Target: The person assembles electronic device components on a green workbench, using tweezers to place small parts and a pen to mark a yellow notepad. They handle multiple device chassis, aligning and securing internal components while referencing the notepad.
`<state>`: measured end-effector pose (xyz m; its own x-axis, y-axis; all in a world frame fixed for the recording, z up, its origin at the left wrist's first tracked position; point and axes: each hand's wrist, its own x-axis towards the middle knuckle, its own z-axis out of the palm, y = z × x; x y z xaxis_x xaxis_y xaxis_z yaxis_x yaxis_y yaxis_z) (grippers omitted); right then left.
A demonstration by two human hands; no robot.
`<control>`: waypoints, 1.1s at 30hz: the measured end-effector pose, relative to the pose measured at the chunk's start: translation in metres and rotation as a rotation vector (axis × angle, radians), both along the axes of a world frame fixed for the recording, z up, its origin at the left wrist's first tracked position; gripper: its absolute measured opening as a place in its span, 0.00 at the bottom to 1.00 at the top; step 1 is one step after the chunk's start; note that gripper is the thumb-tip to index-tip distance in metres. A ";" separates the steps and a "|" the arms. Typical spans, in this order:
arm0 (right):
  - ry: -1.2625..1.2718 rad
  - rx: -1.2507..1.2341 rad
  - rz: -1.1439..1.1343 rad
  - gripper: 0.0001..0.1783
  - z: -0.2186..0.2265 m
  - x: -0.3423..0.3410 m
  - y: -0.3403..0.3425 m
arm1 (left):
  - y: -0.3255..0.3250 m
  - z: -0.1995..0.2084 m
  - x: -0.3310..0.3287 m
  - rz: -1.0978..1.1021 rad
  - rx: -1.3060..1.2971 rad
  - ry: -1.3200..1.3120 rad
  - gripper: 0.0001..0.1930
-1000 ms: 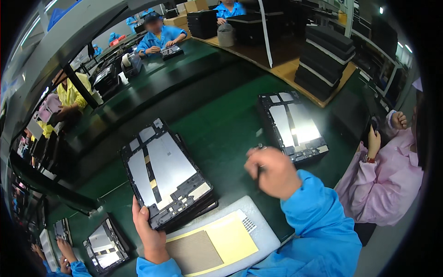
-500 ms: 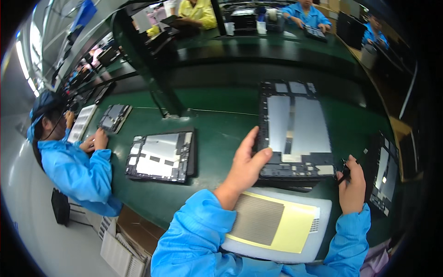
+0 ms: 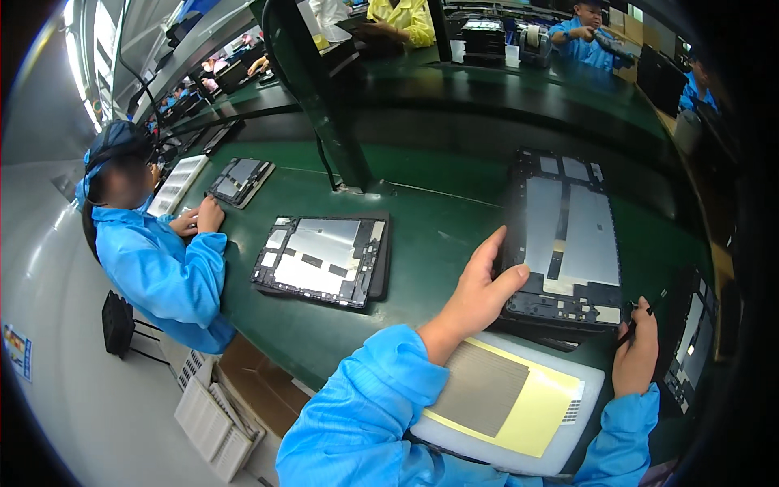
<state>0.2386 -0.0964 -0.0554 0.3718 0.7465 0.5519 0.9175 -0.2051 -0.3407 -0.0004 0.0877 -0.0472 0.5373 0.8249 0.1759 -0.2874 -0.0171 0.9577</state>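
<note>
My left hand (image 3: 479, 296) grips the left edge of a dark tablet housing (image 3: 588, 219) with silvery panels, its thumb resting on the top face. This housing lies on top of a stack, whose lower pieces are mostly hidden. Beside the housing's near right corner, my right hand (image 3: 636, 357) is closed around a slim black tool (image 3: 653, 303), which looks like tweezers. Between my forearms lies a white foam pad (image 3: 591, 398), bearing a yellow sheet (image 3: 542, 424) with a ribbed grey-brown panel (image 3: 480, 388) over part of it.
Another stack of tablet housings (image 3: 320, 260) lies left of centre, and one more housing (image 3: 691, 345) at the far right. A green post (image 3: 320, 105) rises from the bench. At left, a co-worker in blue (image 3: 162, 260) handles a smaller device (image 3: 241, 182). Cardboard box (image 3: 260, 381) below.
My view has swung, so the bench things sit farther right in the picture. Both hands keep about the same places at the housing. A far co-worker has raised a dark object.
</note>
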 end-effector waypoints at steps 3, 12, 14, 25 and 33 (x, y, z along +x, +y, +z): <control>0.031 0.010 -0.025 0.19 -0.003 0.003 -0.001 | 0.001 -0.004 0.002 0.042 0.054 0.078 0.35; 0.010 0.029 0.037 0.17 0.015 -0.001 0.009 | -0.002 0.002 -0.004 0.082 0.002 -0.004 0.34; 0.064 0.095 0.047 0.18 0.012 0.003 0.000 | -0.002 0.001 0.003 0.035 -0.036 -0.057 0.34; 0.288 0.428 0.110 0.20 0.017 0.014 -0.023 | -0.005 0.009 0.004 0.033 -0.101 -0.050 0.31; 0.171 0.160 0.181 0.18 0.023 0.012 -0.018 | -0.005 0.007 0.003 0.079 -0.068 -0.051 0.28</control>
